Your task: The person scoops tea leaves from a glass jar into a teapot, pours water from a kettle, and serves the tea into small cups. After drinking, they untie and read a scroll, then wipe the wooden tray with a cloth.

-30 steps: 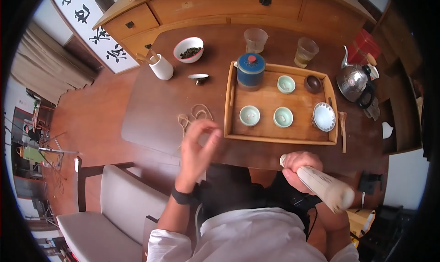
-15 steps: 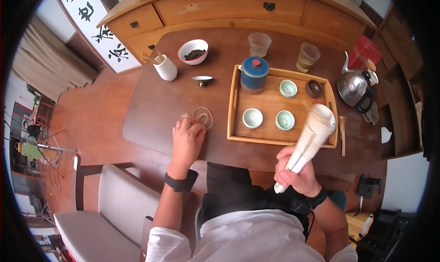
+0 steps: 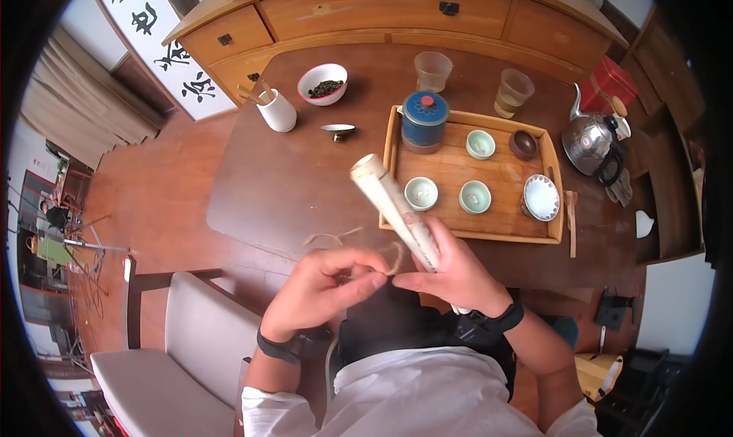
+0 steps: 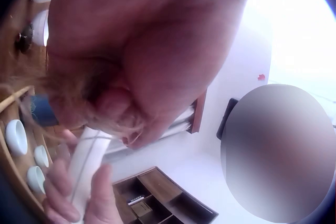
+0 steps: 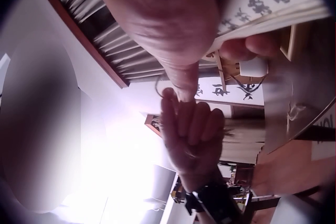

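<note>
My right hand grips a cream rolled-up scroll, which slants up and left over the tray's near left corner. Dark written characters show on its paper in the right wrist view. Between the thumb and fingers of my left hand a thin brown twine is pinched. One loop of it arches toward the right thumb, and a loose strand trails to the left over the table's near edge. The two hands meet in front of my lap, the right thumb tip right at the left fingertips.
A wooden tray holds a blue teapot, several pale green cups and a patterned bowl. Behind stand two glasses, a bowl of tea leaves and a white tool holder. A steel kettle stands at right.
My left hand has picked the twine up off the table and brought it right, toward the scroll. The right hand has swung the scroll up and over to the left, from pointing at me to pointing away.
</note>
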### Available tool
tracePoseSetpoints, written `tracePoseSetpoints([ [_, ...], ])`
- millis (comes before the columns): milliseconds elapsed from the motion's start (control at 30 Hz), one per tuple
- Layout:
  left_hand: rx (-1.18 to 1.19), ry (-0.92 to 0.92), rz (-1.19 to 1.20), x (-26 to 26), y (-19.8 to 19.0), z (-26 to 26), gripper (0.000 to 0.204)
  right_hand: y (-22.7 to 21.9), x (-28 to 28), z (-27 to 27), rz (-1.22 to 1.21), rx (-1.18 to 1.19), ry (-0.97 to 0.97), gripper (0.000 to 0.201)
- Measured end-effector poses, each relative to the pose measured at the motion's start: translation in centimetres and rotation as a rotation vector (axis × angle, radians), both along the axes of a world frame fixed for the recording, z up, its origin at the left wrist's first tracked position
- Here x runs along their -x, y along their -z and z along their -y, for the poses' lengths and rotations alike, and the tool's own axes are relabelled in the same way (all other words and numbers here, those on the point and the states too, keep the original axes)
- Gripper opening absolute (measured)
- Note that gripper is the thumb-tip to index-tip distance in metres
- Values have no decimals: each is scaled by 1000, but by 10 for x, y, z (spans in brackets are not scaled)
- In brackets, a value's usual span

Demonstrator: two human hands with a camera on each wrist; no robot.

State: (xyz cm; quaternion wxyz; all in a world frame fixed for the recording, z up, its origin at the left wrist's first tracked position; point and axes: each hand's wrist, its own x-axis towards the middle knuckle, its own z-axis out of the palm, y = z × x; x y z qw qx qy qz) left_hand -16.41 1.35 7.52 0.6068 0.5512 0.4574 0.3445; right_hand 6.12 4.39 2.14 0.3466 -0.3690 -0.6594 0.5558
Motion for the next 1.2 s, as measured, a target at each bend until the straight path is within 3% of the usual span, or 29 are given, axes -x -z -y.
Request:
tracePoseSetpoints([
  [133,-102,173,-159,-3,-17,-1,9,-15,4,-4,380,-57,-111,66],
  [167,-194,150,-142,-7,-17,1,9,-14,4,-3,403,-97,-136,58],
  [267,-642,36,-408,-10,-21,-1,10,-3,1,-1,521,-230,-242,47],
  [433,-520,-155,-574,1,-41,-5,9,-10,-19,3,490,-127,-491,49],
  [500,-530,-172,-584,7,-28,-14,9,-21,-23,4,486,-75,-584,49],
  [600,-504,-138,-625,16,-2,-25,9,-26,-33,10,239,-39,-448,47],
  [667,-485,-79,-647,19,11,-26,9,-22,-37,10,44,-149,-241,57],
  [733,-534,0,-632,11,16,-19,11,-29,-41,9,-159,342,-131,64],
  [800,-561,68,-607,6,23,-13,12,-26,-34,3,-306,253,-23,64],
  [867,-576,142,-623,0,16,-8,12,-28,-35,-2,-315,324,9,63],
  [1000,-686,270,-562,-8,-4,3,11,-23,-36,-11,189,35,-76,52],
  [1100,-807,422,-579,-18,-37,5,11,-25,-31,-3,655,-175,-259,38],
  [1200,-882,527,-622,-19,-48,-12,11,-22,-25,9,601,-278,-544,36],
])
